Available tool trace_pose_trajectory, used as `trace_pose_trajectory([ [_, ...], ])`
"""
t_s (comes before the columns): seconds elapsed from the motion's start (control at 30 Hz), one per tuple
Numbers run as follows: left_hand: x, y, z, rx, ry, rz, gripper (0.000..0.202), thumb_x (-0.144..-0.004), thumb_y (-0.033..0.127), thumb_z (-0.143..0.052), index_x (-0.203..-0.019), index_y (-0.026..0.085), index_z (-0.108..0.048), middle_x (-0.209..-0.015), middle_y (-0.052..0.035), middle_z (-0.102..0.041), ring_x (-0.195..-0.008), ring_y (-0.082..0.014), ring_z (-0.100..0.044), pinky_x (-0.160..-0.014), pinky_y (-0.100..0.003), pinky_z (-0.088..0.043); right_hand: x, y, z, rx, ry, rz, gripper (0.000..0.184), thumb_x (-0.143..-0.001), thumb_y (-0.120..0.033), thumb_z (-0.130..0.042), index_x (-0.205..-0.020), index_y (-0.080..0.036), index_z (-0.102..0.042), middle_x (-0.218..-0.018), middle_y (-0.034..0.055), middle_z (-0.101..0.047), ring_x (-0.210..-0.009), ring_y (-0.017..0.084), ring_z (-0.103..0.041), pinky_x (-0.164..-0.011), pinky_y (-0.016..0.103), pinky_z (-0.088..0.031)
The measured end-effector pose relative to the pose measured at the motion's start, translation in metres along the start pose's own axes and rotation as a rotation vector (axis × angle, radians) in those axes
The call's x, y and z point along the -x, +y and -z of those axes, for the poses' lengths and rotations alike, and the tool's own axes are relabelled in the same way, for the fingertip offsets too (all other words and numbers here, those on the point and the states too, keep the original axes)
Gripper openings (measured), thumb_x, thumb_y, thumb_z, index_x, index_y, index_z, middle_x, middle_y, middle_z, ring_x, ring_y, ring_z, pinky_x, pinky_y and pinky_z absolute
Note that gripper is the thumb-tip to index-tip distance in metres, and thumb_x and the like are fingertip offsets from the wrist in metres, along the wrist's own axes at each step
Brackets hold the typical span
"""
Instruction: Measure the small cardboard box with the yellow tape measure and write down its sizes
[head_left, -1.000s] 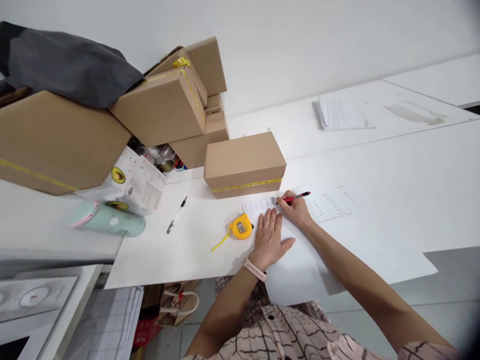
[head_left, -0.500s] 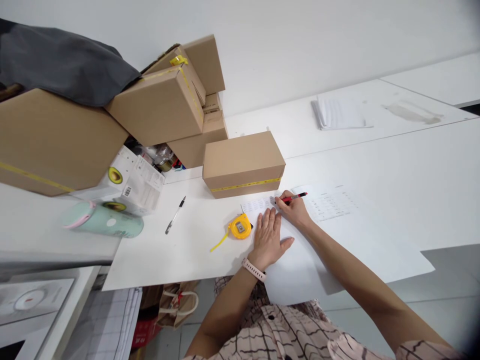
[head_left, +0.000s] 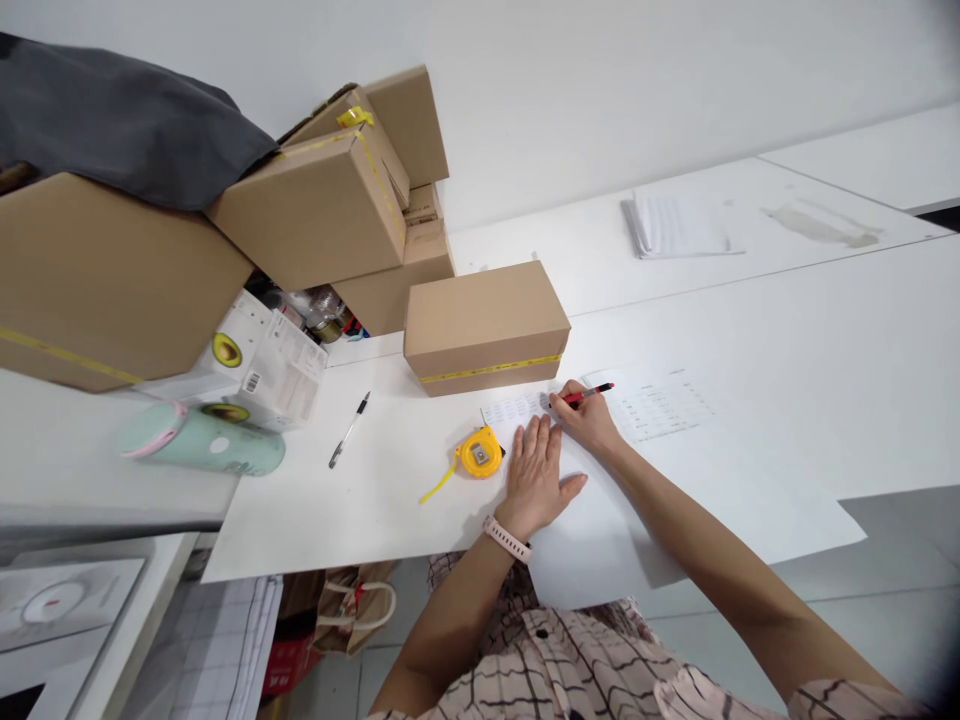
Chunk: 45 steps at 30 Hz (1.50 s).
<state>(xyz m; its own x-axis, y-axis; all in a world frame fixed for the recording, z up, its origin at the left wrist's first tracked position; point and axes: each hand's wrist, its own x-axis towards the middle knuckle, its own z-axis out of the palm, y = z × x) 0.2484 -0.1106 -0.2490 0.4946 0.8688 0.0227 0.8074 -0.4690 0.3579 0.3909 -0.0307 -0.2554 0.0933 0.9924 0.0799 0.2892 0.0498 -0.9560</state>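
- Red pen [head_left: 579, 397] slanted over the paper [head_left: 600, 545], at one o'clock from the left hand [head_left: 535, 480].
- I had the right hand [head_left: 595, 424] in a clamped grip on it.
- Left grip lay flat, spread, on the paper.
- Tape measure [head_left: 480, 454] sat at that hand's nine o'clock, carton [head_left: 487, 325] at eleven.

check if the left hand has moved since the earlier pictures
No: judged against the tape measure beside it, the left hand lies in the same place, palm down.
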Motion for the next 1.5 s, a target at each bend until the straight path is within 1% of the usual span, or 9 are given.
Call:
trace_pose_trajectory([
  [0.13, 0.0000, -0.0005, -0.0012, 0.001, 0.013, -0.002, 0.076, -0.096, 0.056, -0.046, -0.153, 0.009, -0.028, -0.164, -0.0193, -0.021, -0.154, -0.0307, -0.011, -0.125, -0.056, -0.014, -0.0009, 0.0033, 0.0000, 0.011, 0.019, -0.001, 0.033, -0.083, -0.044, -0.061, -0.064, -0.022, -0.046, -0.057, -0.0039, -0.044, -0.057, 0.013, -0.040, -0.056, 0.028, -0.034],
  [0.37, -0.0002, -0.0010, -0.0025, -0.008, 0.013, -0.005, 0.078, -0.096, 0.056, -0.047, -0.152, 0.005, -0.029, -0.164, -0.0213, -0.020, -0.154, -0.0309, -0.010, -0.126, -0.054, -0.012, -0.0017, 0.0043, -0.0004, 0.022, 0.031, 0.004, 0.034, -0.083, -0.045, -0.061, -0.063, -0.022, -0.046, -0.057, -0.0042, -0.043, -0.057, 0.013, -0.039, -0.056, 0.028, -0.033],
  [0.57, 0.0000, -0.0014, -0.0031, -0.013, 0.018, -0.007, 0.076, -0.097, 0.056, -0.045, -0.153, 0.007, -0.028, -0.165, -0.0194, -0.020, -0.155, -0.0302, -0.009, -0.126, -0.054, -0.012, -0.0014, 0.0048, -0.0004, 0.028, 0.050, 0.006, 0.031, -0.083, -0.042, -0.061, -0.064, -0.022, -0.046, -0.057, -0.0043, -0.043, -0.058, 0.012, -0.039, -0.056, 0.028, -0.033],
  [0.8, 0.0002, -0.0008, -0.0016, -0.015, 0.000, -0.001, 0.078, -0.097, 0.056, -0.045, -0.153, 0.005, -0.028, -0.165, -0.0196, -0.018, -0.155, -0.0301, -0.008, -0.126, -0.053, -0.011, -0.0024, 0.0097, -0.0005, 0.035, 0.043, 0.016, 0.032, -0.085, -0.044, -0.060, -0.066, -0.022, -0.046, -0.057, -0.0044, -0.042, -0.058, 0.013, -0.038, -0.056, 0.028, -0.033],
  [1.27, 0.0006, 0.0005, 0.0005, -0.029, -0.001, 0.001, 0.077, -0.097, 0.056, -0.044, -0.153, 0.005, -0.030, -0.165, -0.0189, -0.018, -0.155, -0.0296, -0.008, -0.126, -0.053, -0.011, -0.0011, 0.0033, -0.0004, 0.004, 0.049, 0.014, 0.032, -0.083, -0.039, -0.062, -0.063, -0.022, -0.044, -0.055, -0.0052, -0.040, -0.056, 0.012, -0.037, -0.055, 0.027, -0.030],
  [1.5, 0.0000, -0.0002, -0.0002, -0.027, -0.003, -0.001, 0.078, -0.097, 0.057, -0.044, -0.153, 0.004, -0.029, -0.165, -0.0195, -0.018, -0.155, -0.0301, -0.008, -0.126, -0.053, -0.011, -0.0014, 0.0055, 0.0000, 0.018, 0.057, 0.025, 0.031, -0.084, -0.038, -0.061, -0.064, -0.022, -0.045, -0.056, -0.0052, -0.041, -0.056, 0.012, -0.037, -0.055, 0.027, -0.031],
])
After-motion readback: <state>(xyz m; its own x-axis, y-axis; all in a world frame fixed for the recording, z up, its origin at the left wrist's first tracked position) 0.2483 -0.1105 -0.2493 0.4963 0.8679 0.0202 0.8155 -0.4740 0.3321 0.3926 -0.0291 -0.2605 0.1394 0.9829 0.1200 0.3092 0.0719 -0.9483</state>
